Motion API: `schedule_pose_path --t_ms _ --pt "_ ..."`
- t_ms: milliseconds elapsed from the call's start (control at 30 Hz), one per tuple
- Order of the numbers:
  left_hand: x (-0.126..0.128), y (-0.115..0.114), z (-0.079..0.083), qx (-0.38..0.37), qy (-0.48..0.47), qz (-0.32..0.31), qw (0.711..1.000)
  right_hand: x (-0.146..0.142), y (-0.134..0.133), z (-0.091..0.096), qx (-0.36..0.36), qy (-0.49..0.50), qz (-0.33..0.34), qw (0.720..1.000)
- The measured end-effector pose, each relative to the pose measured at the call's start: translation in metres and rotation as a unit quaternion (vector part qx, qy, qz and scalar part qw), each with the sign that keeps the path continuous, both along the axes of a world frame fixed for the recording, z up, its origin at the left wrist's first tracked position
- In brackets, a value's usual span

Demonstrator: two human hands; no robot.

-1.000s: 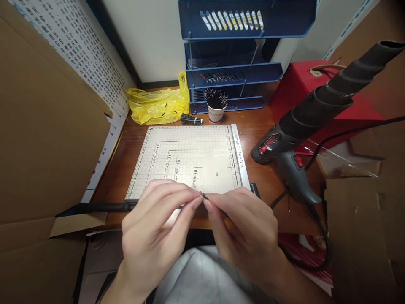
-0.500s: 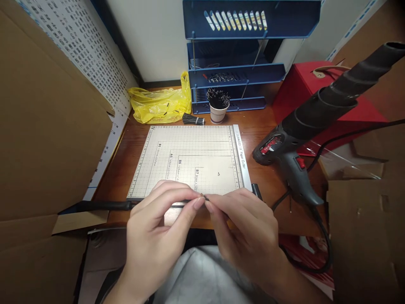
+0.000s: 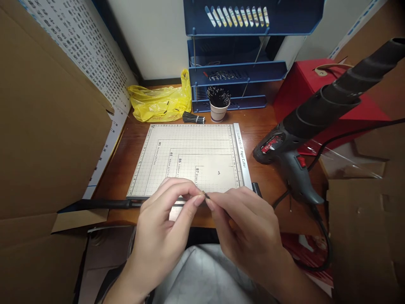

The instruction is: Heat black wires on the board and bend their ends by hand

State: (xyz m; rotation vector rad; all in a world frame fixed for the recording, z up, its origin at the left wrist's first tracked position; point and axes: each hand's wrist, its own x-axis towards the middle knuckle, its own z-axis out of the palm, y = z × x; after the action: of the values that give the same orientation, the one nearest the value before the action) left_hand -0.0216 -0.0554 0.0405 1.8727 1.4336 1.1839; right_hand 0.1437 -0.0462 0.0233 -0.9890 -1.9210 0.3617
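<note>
Your left hand (image 3: 169,223) and right hand (image 3: 249,226) are both pinched, thumb against finger, on 1 tiny dark piece (image 3: 206,195) held out by the board's near edge. Honestly it's too small to make out properly, maybe a bit of wire. With so little to grip, I'd worry about it slipping: roll your fingers or tug unevenly and it could ping off into the grey cloth (image 3: 202,274) on your lap. That 1 loose scrap (image 3: 218,172) on the paper cutter board (image 3: 164,169) is easy to brush away, too. And mind the cutter's black handle (image 3: 107,204) on your left, an elbow could knock it.

Desk (image 3: 117,169) is brown wood. Past the board you've got a bundle of black strands (image 3: 193,118), a cup (image 3: 218,114) stuffed with more, a yellow bag (image 3: 158,103) and a blue rack (image 3: 268,72). Off to your right, a heat gun (image 3: 289,162) leans nozzle-up near a red box (image 3: 300,80); cardboard (image 3: 47,114) walls your left.
</note>
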Motion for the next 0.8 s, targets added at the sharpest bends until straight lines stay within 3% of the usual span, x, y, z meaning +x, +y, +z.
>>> schedule_pose_path --t_ms 300,467,667,800 --pt "0.003 -0.005 -0.004 0.003 0.017 -0.016 1.0 -0.008 -0.007 0.001 0.009 0.019 -0.045 0.999" --pt "-0.001 -0.007 -0.001 0.011 0.004 -0.082 0.997 -0.002 -0.006 0.006 -0.008 0.017 -0.087 0.996" --pt "0.0 -0.007 0.005 0.033 0.005 0.013 0.999 0.007 -0.001 0.011 -0.031 0.049 -0.036 0.998" --pt "0.008 -0.006 0.002 0.119 0.033 0.052 0.991 0.006 -0.001 0.01 -0.036 0.054 -0.025 0.998"
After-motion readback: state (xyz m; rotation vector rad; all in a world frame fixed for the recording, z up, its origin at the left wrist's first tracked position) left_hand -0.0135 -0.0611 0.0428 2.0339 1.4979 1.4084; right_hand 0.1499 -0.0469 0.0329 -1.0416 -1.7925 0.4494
